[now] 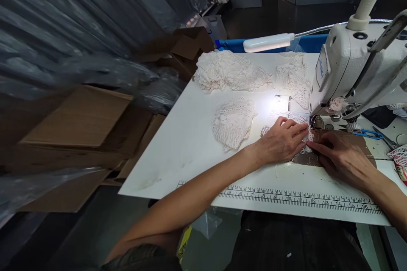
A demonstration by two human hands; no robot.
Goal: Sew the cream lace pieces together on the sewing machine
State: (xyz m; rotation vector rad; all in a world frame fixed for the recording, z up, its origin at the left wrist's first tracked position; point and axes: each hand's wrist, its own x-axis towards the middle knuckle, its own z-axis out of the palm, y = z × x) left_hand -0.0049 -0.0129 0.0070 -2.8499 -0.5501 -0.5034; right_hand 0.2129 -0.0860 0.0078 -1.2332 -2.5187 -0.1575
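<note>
Under the needle area of a white sewing machine (pixel 330 63) lies a piece of white lace (pixel 309 137). My left hand (pixel 284 140) bears down on this lace from the left, its fingers close together and their tips beside the presser foot (pixel 312 122). From the right, my right hand (pixel 341 154) pinches the lace's near edge between thumb and forefinger, the other fingers curled under. Part of the lace is hidden beneath my left hand. A flat stack of lace pieces (pixel 233 123) lies left of my hands.
Behind sit a large lace heap (pixel 229 70) and more lace (pixel 294 76). A lamp (pixel 269 43) hangs over the table's far edge. Blue-handled snips (pixel 369 134) and scissors (pixel 385 139) lie right. A printed ruler (pixel 299 199) runs along the front; cardboard boxes (pixel 79 114) stand left.
</note>
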